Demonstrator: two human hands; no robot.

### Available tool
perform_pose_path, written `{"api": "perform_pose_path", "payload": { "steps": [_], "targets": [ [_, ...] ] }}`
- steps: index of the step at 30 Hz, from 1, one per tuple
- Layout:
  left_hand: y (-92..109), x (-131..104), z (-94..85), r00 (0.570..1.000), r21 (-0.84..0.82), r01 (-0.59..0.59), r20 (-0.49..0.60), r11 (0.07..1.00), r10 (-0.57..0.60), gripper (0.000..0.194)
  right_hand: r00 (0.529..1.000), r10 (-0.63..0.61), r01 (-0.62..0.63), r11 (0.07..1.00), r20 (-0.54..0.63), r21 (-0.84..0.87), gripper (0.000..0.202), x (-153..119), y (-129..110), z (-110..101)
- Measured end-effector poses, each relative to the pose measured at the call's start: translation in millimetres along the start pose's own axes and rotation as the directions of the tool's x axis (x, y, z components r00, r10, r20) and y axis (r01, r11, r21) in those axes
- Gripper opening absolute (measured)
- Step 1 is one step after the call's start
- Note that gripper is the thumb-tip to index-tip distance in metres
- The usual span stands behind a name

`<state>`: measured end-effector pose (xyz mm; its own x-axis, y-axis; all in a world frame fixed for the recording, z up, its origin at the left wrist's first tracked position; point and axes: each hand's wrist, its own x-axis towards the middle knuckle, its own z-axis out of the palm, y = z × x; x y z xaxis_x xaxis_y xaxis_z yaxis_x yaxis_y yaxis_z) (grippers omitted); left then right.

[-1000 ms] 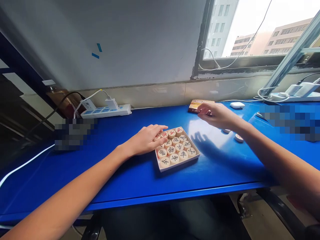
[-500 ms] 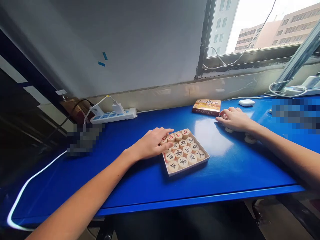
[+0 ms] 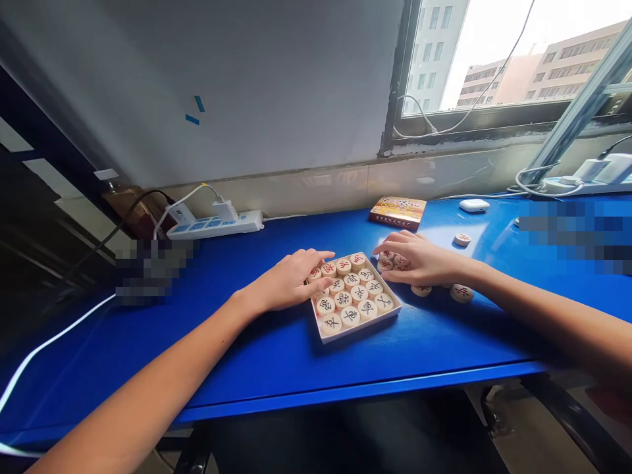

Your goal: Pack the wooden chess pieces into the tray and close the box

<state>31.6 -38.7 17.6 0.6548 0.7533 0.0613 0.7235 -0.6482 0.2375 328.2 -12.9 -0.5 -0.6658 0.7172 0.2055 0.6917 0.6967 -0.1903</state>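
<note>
A shallow white box (image 3: 362,320) full of round wooden pieces with black and red characters lies on the blue table. My left hand (image 3: 291,280) rests at the box's left edge, fingers apart, its fingertips over the pieces there. Just right of the box, my right hand (image 3: 415,258) curves over several loose red-marked pieces (image 3: 386,264) on the table, thumb and fingers spread around them. More loose pieces (image 3: 461,293) lie beneath and beside the right wrist. One red-marked piece (image 3: 463,239) sits apart, farther back.
A printed box lid (image 3: 397,212) lies by the wall. Behind the right hand is a white earphone case (image 3: 474,205). A power strip (image 3: 217,226) with plugs stands at the back left, another (image 3: 567,185) at the far right. A bottle (image 3: 123,201) stands at the left.
My right hand has moved left with the loose pieces, close to the box. One piece now shows alone behind it. My left hand stays at the box. The view has shifted slightly.
</note>
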Motion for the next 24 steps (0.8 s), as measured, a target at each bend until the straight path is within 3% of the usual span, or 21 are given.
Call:
{"api": "perform_pose_path", "payload": {
  "steps": [9, 24],
  "targets": [
    [-0.7, 0.8, 0.7, 1.000, 0.005, -0.008, 0.002, 1.000, 0.008, 0.052, 0.998, 0.012, -0.014, 0.999, -0.059, -0.035, 0.038, 1.5, 0.7, 2.1],
    [1.0, 1.0, -0.9, 1.000, 0.018, -0.001, 0.016, 1.000, 0.001, 0.051, 0.999, -0.046, 0.046, 0.998, -0.026, 0.029, 0.032, 2.3, 2.7, 2.2]
  ]
}}
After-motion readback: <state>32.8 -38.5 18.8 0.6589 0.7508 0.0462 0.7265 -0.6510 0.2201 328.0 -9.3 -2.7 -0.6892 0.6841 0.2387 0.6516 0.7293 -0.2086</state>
